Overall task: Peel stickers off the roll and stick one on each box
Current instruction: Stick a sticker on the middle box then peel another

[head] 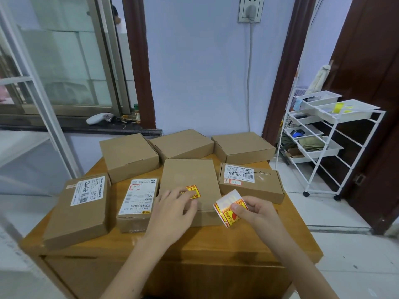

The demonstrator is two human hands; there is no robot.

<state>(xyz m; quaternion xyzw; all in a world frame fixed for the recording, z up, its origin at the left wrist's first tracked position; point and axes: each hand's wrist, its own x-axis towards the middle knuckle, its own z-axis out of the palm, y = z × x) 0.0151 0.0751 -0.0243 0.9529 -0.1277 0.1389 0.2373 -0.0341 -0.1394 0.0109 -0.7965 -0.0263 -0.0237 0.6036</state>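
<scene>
Right grip (pixel 250 209) pinches the sticker roll (pixel 227 209) just above the surface (pixel 216 244), while the open left hand (pixel 172 209) presses a sticker (pixel 194 192) on the middle box (pixel 187 175); such thin, light paper is probably best taken by its edge.

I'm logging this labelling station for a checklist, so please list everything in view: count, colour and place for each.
Cardboard boxes: seven, brown, on the table; three at the back, four in front.
Sticker: one, red and yellow, on the middle front box.
Sticker roll: one, red, yellow and white, in the right hand.
Table: one, wooden, centre.
Shelf cart: one, white, at right.
Wall socket: one, white with a cable, top centre.
Left hand: pressing on the sticker.
Right hand: gripping the roll.
</scene>
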